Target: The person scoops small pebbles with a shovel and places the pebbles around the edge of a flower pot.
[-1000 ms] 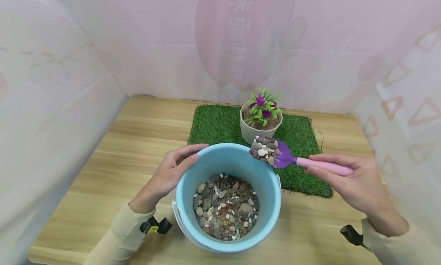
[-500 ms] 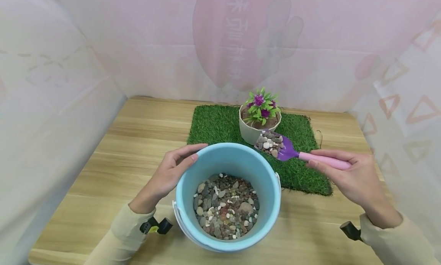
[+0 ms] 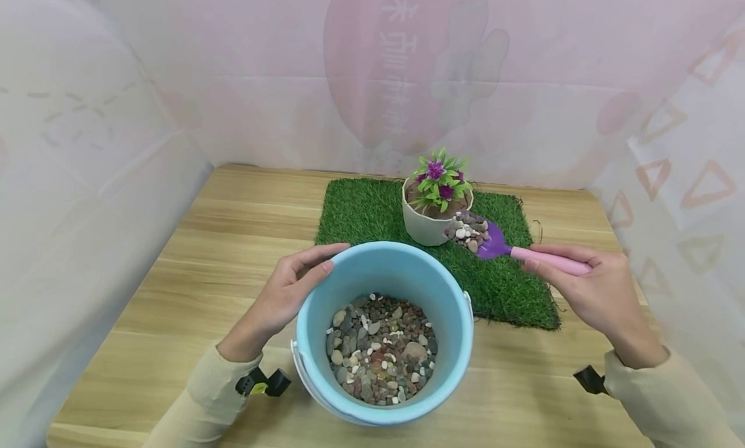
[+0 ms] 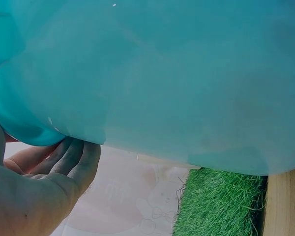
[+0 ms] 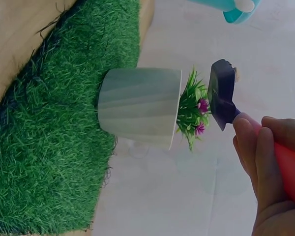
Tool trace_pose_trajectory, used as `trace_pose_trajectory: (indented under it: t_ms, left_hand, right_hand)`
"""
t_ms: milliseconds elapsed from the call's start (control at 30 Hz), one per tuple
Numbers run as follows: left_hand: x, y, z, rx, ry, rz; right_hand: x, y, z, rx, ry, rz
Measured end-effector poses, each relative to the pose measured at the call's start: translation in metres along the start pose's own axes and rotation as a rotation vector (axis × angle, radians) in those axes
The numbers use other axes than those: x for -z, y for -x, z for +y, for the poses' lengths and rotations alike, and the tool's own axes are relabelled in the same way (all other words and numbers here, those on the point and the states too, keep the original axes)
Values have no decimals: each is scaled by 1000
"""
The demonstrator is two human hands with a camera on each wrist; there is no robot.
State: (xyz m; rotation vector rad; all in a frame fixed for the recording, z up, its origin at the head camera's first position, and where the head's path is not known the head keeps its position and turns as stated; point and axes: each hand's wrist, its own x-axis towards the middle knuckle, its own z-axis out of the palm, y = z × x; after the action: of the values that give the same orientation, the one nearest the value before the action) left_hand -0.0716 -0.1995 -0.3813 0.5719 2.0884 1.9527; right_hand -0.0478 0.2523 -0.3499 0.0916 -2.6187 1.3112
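Note:
My right hand (image 3: 599,291) grips the pink handle of a small purple garden trowel (image 3: 495,243). Pebbles (image 3: 467,230) are heaped on its blade, which is held above the grass mat, level with the plant. In the right wrist view, the trowel's dark underside (image 5: 222,91) shows beside purple flowers (image 5: 201,105). A light-blue bucket (image 3: 384,254) with a layer of mixed stones (image 3: 381,351) inside stands at front centre. My left hand (image 3: 285,294) holds its upper left rim, and its fingers (image 4: 83,160) lie along the outer wall.
A white flowerpot (image 3: 425,228) with a purple-flowered plant stands on a green artificial grass mat (image 3: 361,209), behind the bucket. The wooden table (image 3: 192,280) runs back to pale printed curtains (image 3: 262,112) on three sides. A white bail handle (image 3: 305,377) hangs on the bucket.
My right hand has lifted the loaded trowel away from the bucket's right rim, up and back to the right, beside the flowerpot. The left hand stays on the bucket.

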Motion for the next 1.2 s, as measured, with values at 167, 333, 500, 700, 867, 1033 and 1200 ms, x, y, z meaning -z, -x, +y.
trace_pose_trajectory:
  t_ms: [167,333,500,700,867,1033,1200]
  left_hand:
    - [0,0,0,-2,3,-2]
    - [0,0,-1,-3,1,4]
    - [0,0,-1,0,-1,11]
    - [0,0,-2,6,7,9]
    - [0,0,-2,5,5,5]
    - [0,0,-2,10,8,5]
    - [0,0,-1,18,15,9]
  right_hand:
    - [0,-8,9,-5,10,22]
    - [-1,-16,14,-5,34,38]
    - [-4,-24,16,-52,37,18]
    - [-8,-33,17,-70,48,2]
    - [-12,-40,18,-80,68,-12]
    - [-17,-47,17,-98,57,-32]
    - [-21,-55,14,-94,53,-41]
